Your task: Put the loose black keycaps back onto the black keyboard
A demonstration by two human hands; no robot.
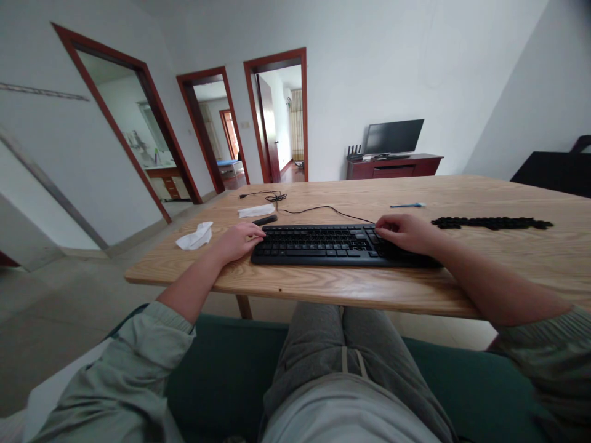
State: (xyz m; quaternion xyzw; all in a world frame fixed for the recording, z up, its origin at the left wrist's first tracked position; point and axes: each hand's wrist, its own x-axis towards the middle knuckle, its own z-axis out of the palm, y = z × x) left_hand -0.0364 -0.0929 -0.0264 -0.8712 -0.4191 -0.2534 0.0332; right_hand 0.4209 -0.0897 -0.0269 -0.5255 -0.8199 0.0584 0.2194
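A black keyboard (314, 252) lies flat near the table's front edge. Some keys toward its right part look different from the rest, as if their caps are off. My left hand (240, 241) holds the keyboard's left end, fingertips on its edge. Over the right end of the keyboard is my right hand (406, 232), its thumb and fingers pinched together; anything between them is too small to make out. To the right of that hand, small black pieces that look like keycaps (492, 223) lie in a long cluster. A blue toothbrush-like stick (407, 205) rests behind.
The keyboard's cable (318, 209) runs back to a tied coil. Left of it are a folded white tissue (256, 211), a crumpled tissue (196, 236) and a small dark bar (265, 219) on the wooden table (249, 280). A television (394, 136) stands beyond.
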